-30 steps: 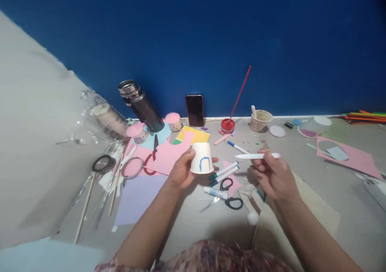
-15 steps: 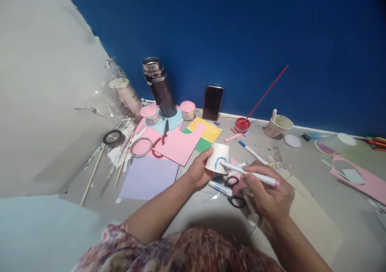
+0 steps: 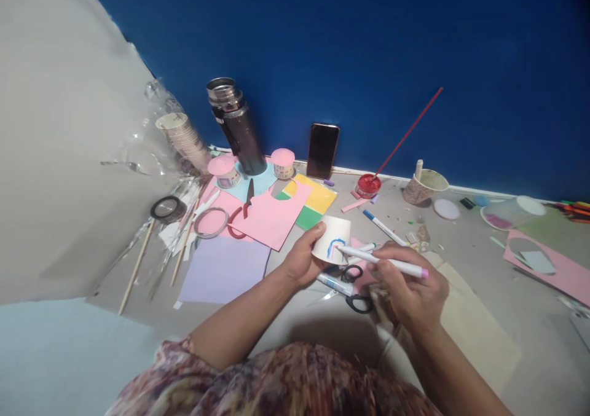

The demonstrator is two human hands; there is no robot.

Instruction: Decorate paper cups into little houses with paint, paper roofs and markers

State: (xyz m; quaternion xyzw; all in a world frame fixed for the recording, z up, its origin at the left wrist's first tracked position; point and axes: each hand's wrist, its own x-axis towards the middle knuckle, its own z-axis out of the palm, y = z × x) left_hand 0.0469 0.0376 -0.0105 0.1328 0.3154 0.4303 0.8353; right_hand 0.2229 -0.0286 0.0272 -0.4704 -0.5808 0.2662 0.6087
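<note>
A white paper cup point(image 3: 330, 231), bearing a blue arch outline, is gripped along its left side by my left hand point(image 3: 302, 261). My right hand point(image 3: 415, 287) is closed around a white marker with a pink end point(image 3: 396, 265). The marker's tip touches the cup inside the blue arch, where a faint pink line shows. Below the cup lie black-handled scissors point(image 3: 359, 304) and a glue stick point(image 3: 335, 284). A blue-capped marker point(image 3: 383, 227) rests beyond my right hand.
Coloured paper sheets point(image 3: 225, 271) and red-handled scissors point(image 3: 238, 220) lie to the left. A dark flask point(image 3: 242, 130), stacked cups point(image 3: 182, 139) and a phone point(image 3: 322, 150) stand along the blue wall. At right are a red paint pot point(image 3: 369, 186) and a patterned cup point(image 3: 424, 188).
A pink line now shows inside the blue arch, where the marker tip has moved slightly. My view has shifted a little; both hands keep their hold.
</note>
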